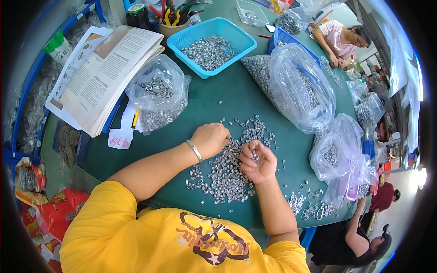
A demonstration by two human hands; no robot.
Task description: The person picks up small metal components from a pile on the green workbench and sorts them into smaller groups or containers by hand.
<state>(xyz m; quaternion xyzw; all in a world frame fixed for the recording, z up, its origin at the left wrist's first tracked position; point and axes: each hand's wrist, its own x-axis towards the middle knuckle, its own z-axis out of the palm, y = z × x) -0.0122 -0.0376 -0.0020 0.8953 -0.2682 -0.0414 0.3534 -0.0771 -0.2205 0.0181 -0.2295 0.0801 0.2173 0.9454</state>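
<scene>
A loose pile of small grey metal pieces (227, 177) lies on the green bench (207, 100), next to both hands. The right hand (258, 163), palm up, curls its fingers around a few pieces; the left hand (210, 141) bends its fingers at the pile's upper edge — whether they pinch anything, I cannot tell. Beyond stand 1 turquoise basket (243, 42) and 2 clear bags — a smaller bag (177, 79) left, a larger bag (291, 91) right.

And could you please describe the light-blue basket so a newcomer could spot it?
On the green table, look right of the printed papers. The light-blue basket there holds small silvery pieces; unlike the clear bags nearby, it is rigid.
</scene>
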